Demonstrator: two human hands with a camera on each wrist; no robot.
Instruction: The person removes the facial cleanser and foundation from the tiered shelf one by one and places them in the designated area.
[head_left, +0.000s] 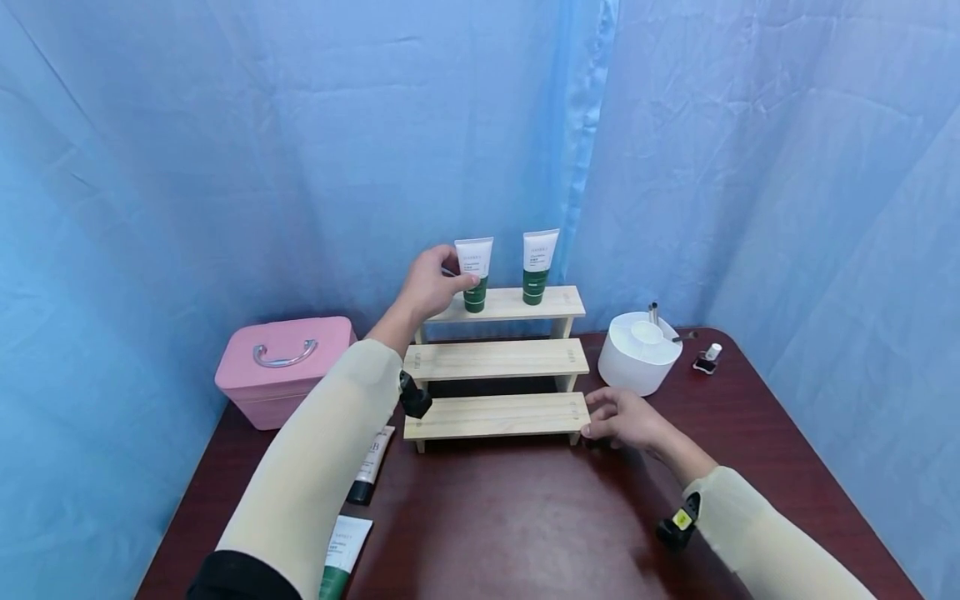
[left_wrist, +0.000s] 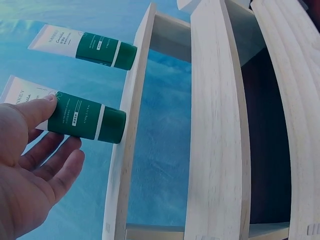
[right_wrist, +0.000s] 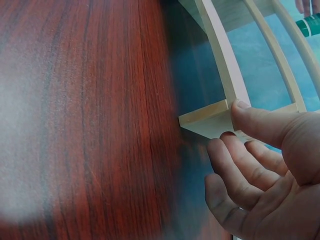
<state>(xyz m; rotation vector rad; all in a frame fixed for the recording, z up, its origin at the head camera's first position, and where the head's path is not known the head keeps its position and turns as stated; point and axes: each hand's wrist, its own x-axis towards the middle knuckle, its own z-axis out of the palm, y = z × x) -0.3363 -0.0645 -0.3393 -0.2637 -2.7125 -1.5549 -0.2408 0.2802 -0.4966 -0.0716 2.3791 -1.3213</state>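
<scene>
My left hand (head_left: 435, 283) pinches a white and green squeeze tube (head_left: 474, 292), which stands cap down on the top step of a three-step wooden display rack (head_left: 495, 358). In the left wrist view the thumb lies across the front of the tube and the other fingers are behind it. A matching tube (head_left: 536, 275) stands to its right on the same step. Down at the right end of the lowest step, my right hand (head_left: 626, 421) holds the rack, its thumb on the board's front edge and its fingers loosely bent beside the leg.
A pink case (head_left: 288, 358) with a metal handle sits left of the rack. By my left forearm lie a BB tube (head_left: 372, 458) and another white and green tube (head_left: 345, 550). At right are a white round holder (head_left: 637, 358) and a small nail polish bottle (head_left: 707, 358).
</scene>
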